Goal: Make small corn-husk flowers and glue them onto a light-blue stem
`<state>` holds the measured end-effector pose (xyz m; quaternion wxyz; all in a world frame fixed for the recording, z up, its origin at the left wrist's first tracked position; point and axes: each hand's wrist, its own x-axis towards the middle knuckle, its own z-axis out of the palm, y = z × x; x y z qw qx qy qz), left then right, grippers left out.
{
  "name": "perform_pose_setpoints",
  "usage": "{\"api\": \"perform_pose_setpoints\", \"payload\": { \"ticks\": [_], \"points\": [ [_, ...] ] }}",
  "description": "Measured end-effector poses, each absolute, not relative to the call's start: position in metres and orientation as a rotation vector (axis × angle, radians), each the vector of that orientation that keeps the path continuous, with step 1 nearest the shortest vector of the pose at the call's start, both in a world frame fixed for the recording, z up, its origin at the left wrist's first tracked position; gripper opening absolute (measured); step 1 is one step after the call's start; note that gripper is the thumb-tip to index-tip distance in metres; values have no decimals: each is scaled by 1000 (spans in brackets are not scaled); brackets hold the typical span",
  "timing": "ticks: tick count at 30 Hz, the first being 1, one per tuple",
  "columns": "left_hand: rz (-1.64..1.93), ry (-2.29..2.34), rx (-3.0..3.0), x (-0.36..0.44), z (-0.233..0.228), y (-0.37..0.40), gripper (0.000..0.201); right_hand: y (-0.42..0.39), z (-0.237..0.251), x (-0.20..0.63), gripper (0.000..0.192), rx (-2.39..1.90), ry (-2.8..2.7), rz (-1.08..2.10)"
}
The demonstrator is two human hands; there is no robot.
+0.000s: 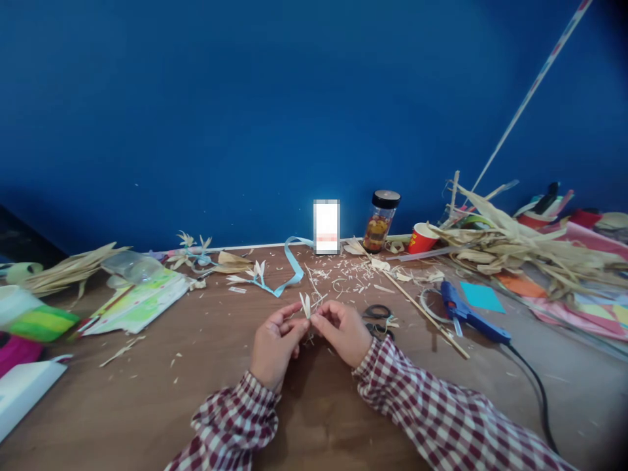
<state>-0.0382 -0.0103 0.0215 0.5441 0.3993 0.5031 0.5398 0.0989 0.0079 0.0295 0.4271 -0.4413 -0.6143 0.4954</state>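
Both hands meet over the middle of the wooden table. My left hand [277, 340] pinches the base of a small corn husk flower [307, 306], whose pale petals point upward. From the other side, my right hand [343, 330] closes its thumb and forefinger at the same base. Whatever lies between the fingertips is mostly hidden. Just behind the hands rests another husk flower [258, 271] with a light blue ribbon [296, 265] running from its stem. Black-handled scissors [377, 314] lie beside my right hand, partly behind it.
Husk scraps litter the table [147, 405]. To the right are a blue glue gun [471, 317], a thin stick [426, 314], a red paper cup [422, 238], a jar [380, 222] and a husk pile [515, 229]. A painted sheet [142, 304] and a white box [29, 392] lie left.
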Motion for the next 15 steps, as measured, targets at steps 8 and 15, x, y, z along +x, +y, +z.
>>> {"api": "perform_pose_setpoints", "payload": {
  "ticks": [8,15],
  "points": [
    [1270,1300,1008,-35,23,-12,30,11,30,100,21,-1162,-1385,1403],
    [1150,1334,1089,-35,20,-13,30,11,31,101,21,-1157,-1403,1367]
  ]
}}
